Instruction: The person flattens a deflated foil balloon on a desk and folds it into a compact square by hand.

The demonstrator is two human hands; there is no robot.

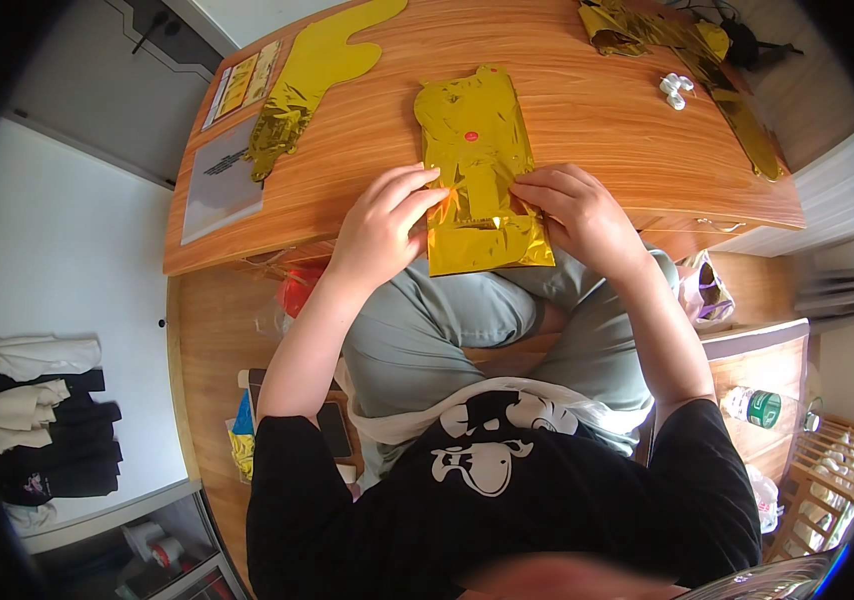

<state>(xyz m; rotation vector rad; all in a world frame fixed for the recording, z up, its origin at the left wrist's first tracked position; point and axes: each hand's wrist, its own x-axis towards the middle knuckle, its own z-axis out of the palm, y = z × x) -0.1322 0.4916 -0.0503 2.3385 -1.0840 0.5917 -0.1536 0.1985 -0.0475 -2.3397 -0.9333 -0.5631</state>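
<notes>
A flat, creased gold foil balloon lies in front of me, with a small red round mark on it. Its lower end hangs over the table's near edge. My left hand is closed on its left side, thumb and fingers at the foil; a small orange patch shows by the fingertips. On the opposite side my right hand holds the right edge with bent fingers. The thumbs are partly hidden.
The wooden table bears another flat gold foil piece, printed sheets, crumpled gold foil and small white bundles. A green-labelled jar stands lower right. Folded clothes lie at left.
</notes>
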